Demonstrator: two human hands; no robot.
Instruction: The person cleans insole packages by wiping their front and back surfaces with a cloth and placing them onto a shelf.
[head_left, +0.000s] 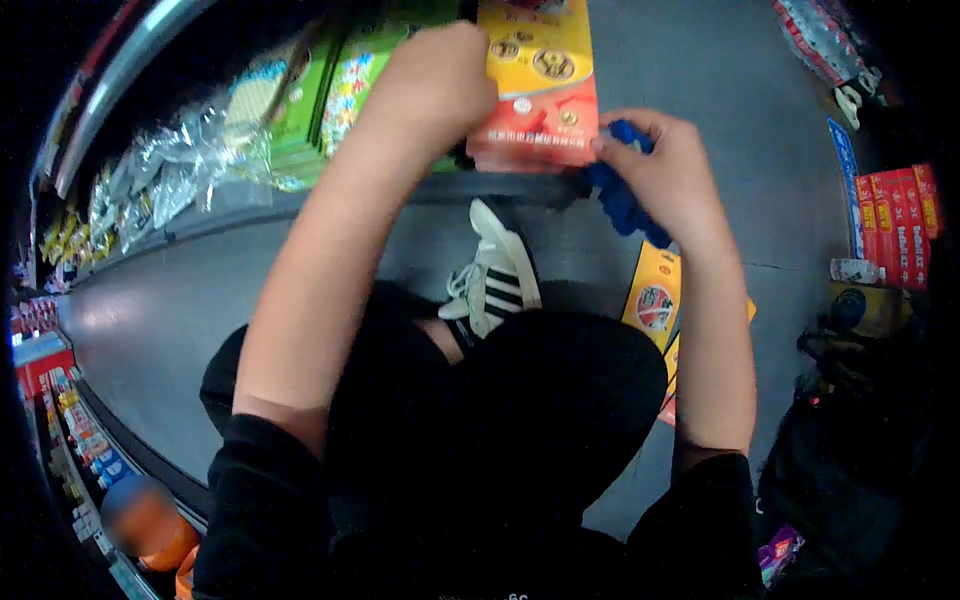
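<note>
yellow-red pack (540, 95), white chinese lettering (540, 138)

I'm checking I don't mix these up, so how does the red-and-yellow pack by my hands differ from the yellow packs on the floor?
The red-and-yellow pack has a broad red section, while the yellow packs look mostly yellow. Your left hand and right hand are at the red-and-yellow pack; neither is on the yellow packs. Your right forearm partly hides the yellow packs but not the red-and-yellow pack. Both have printed yellow fronts.
</note>
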